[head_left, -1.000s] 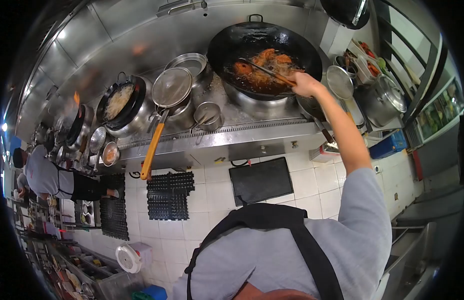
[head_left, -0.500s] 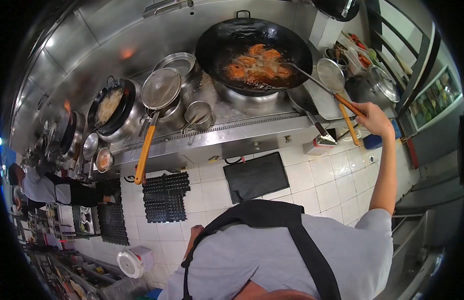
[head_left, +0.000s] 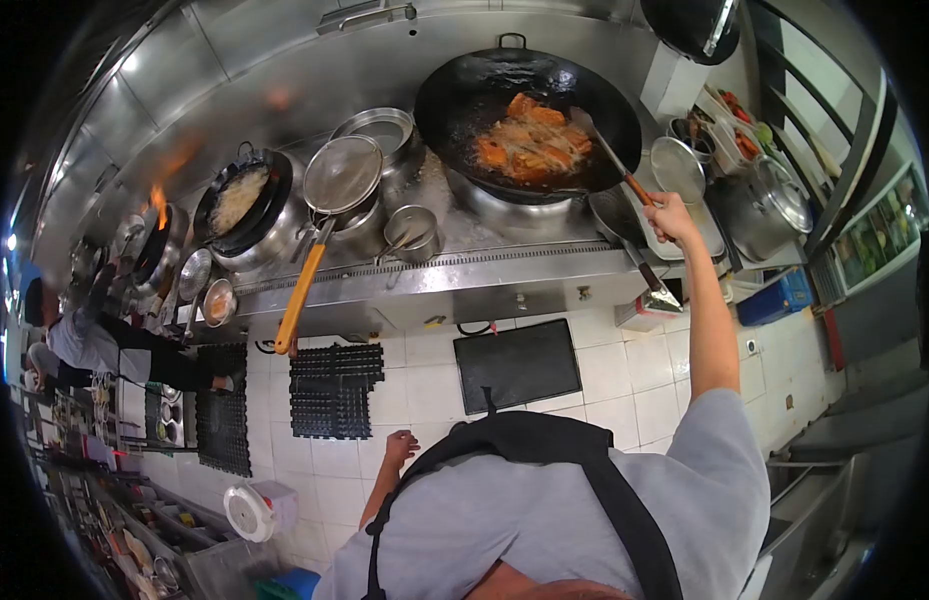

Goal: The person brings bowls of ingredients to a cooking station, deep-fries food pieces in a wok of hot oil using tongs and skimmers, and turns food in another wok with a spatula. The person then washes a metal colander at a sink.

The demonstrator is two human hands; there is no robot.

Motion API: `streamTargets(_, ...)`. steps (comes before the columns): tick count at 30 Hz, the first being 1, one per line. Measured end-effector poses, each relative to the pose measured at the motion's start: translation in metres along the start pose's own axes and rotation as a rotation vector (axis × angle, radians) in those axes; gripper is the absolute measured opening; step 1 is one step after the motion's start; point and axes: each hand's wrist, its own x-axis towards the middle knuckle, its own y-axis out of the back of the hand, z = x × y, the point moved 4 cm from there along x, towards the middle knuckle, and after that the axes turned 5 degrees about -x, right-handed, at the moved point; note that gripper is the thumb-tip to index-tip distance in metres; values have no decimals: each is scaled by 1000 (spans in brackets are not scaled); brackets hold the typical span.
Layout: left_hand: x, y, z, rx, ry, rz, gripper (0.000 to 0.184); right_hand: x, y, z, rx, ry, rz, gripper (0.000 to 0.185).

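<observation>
My right hand (head_left: 668, 218) is closed around the wooden handle of a long metal spatula (head_left: 609, 147). The spatula's blade is raised at the right side of a large black wok (head_left: 446, 100), beside the food. Inside the wok, orange-brown pieces of food (head_left: 532, 140) bubble in hot oil. Down at my side hangs my left hand (head_left: 401, 445), empty, with its fingers apart and touching nothing. Close to my right hand are a round mesh strainer (head_left: 677, 167) and a dark ladle-like tool (head_left: 616, 215) lying by the wok.
A strainer with a yellow handle (head_left: 302, 290) juts over the counter's front edge. Left of it stand a small pot (head_left: 412, 235) and a second wok (head_left: 239, 200) with frothing oil. A lidded pot (head_left: 774, 215) is at right. A co-worker (head_left: 84, 345) stands far left, near a flame.
My right hand has moved left and closer to the wok, and the spatula's blade has swung up. My left hand has come further into view. The flame at far left has grown.
</observation>
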Motion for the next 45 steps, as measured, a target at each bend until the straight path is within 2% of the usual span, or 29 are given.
streamTargets(1, -6, 0, -7, 11, -35, 16, 24, 0, 0, -5, 48, 5, 7, 56)
streamTargets(3, -24, 0, -39, 302, -207, 10, 25, -29, 7, -33, -233, 70, 56, 50)
streamTargets(4, -37, -3, -45, 566, -401, 21, 26, -46, 12, -45, -374, 100, 78, 48)
streamTargets(5, -61, -13, -26, 862, -688, 147, 27, -56, 19, -47, -474, 162, 112, 48)
streamTargets(7, -78, -7, -59, 625, -270, 47, 27, -84, 34, -54, -607, 221, 154, 50)
streamTargets(10, -97, -9, -75, 511, -72, 47, 27, -129, 61, -62, -679, 240, 84, 51)
streamTargets(13, -101, -10, -81, 478, -9, 34, 27, -170, 73, -73, -348, -4, -94, 52)
streamTargets(19, -79, 1, -79, 461, -25, -7, 27, -134, 50, -55, -260, 11, -276, 51)
streamTargets(23, -38, 25, -47, 420, -163, -28, 27, -85, 10, -61, -137, -25, -347, 53)
streamTargets(25, -14, 36, -19, 204, -110, 26, 26, -56, -8, -60, -94, -3, -343, 52)
streamTargets(28, 9, 38, 23, -308, 349, 237, 26, -18, -43, -69, -29, -20, -319, 51)
streamTargets(31, 9, 34, 48, -318, 322, 241, 28, 22, -85, -76, 252, -68, -293, 35)
streamTargets(33, 2, 28, 33, -355, 335, 218, 28, 50, -112, -77, 490, -133, -264, 25)
streamTargets(35, -16, 20, 14, -406, 344, 211, 27, 48, -121, -83, 501, -88, -200, 17)
streamTargets(37, -44, 17, 6, -38, 209, 153, 26, 38, -121, -88, 443, -32, -137, 13)
streamTargets(38, -47, 10, -59, -255, 219, 168, 26, 34, -116, -89, 375, 3, -108, 13)
streamTargets(39, -56, 1, -89, -472, 229, 189, 25, 32, -112, -92, 304, 39, -82, 14)
streamTargets(41, -85, 1, -90, 159, 51, 125, 24, 46, -112, -101, 102, 103, -43, 14)
streamTargets(45, -109, -9, -90, 342, 4, 123, 22, 74, -123, -105, -145, 189, -49, 20)
